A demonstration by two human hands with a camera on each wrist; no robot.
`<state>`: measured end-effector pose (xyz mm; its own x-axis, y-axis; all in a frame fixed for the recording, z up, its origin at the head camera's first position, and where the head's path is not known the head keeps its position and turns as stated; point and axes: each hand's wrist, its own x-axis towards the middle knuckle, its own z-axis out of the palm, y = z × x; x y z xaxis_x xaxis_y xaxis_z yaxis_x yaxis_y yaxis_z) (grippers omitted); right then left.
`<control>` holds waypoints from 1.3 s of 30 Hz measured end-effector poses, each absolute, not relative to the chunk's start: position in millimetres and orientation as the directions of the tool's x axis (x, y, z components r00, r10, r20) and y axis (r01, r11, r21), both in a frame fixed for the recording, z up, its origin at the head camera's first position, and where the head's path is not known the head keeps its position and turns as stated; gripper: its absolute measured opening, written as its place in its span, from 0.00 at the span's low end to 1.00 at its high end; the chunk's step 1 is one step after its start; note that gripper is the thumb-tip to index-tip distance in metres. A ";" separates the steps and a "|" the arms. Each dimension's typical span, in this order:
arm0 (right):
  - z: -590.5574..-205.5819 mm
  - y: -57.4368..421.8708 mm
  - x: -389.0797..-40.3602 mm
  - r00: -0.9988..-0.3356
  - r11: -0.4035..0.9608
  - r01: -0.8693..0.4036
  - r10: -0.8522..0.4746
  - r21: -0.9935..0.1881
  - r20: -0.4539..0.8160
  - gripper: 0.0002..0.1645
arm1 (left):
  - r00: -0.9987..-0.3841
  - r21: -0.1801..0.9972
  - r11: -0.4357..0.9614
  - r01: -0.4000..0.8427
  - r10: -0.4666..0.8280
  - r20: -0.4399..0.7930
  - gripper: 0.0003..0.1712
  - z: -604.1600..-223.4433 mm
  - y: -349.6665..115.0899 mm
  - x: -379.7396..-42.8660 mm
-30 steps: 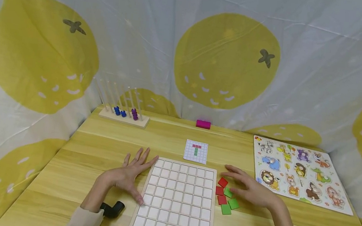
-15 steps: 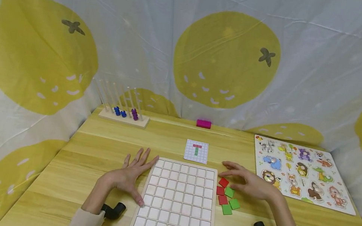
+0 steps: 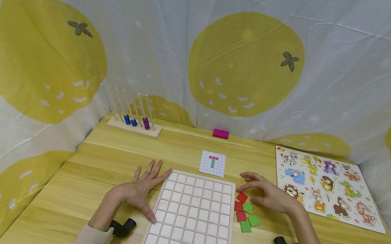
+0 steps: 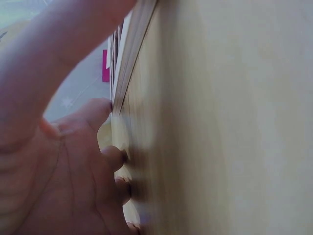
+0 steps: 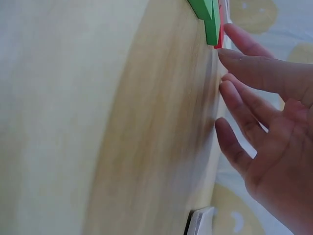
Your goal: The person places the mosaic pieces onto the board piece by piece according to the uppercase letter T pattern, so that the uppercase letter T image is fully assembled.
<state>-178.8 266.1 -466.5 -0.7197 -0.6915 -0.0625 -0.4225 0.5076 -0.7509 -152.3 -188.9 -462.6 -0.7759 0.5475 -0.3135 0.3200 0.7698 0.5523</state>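
Observation:
A wooden grid board (image 3: 191, 217) with white square cells lies on the table in front of me. My left hand (image 3: 139, 190) is spread along its left side, thumb and index fingertip touching the frame. Beside the board's right edge lie several loose red tiles (image 3: 239, 206) and green tiles (image 3: 245, 226). My right hand (image 3: 272, 194) hovers just right of them with fingers loosely bent and nothing held. In the right wrist view, the thumb is close to a green tile (image 5: 211, 27). A small pattern card (image 3: 212, 163) with a red and green T lies beyond the board.
A peg stand (image 3: 134, 127) with blue and purple pieces stands at the back left. A magenta block (image 3: 221, 134) sits by the back edge. An animal puzzle board (image 3: 330, 189) lies at the right. A lemon-print curtain (image 3: 153, 51) hangs behind.
My right hand has shifted slightly away from me, its fingertips now just beyond the tiles. The left hand stays where it was on the board's edge. The tiles have not moved.

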 end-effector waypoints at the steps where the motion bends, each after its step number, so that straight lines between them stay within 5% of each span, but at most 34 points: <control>1: -466.5 265.6 -179.0 -0.721 0.510 -0.423 -0.690 -0.749 -0.063 0.24 | -0.776 0.553 0.770 0.319 0.547 -0.314 0.87 -462.7 -188.9 -152.2; 31: -463.0 258.6 -179.0 -0.810 0.645 -0.406 -0.582 -0.648 -0.072 0.11 | -0.773 0.545 0.772 0.326 0.550 -0.317 0.87 -459.3 -188.1 -151.1; 39: -460.6 261.6 -177.4 -0.817 0.614 -0.344 -0.569 -0.710 -0.096 0.10 | -0.774 0.534 0.781 0.324 0.543 -0.325 0.87 -460.2 -188.3 -151.0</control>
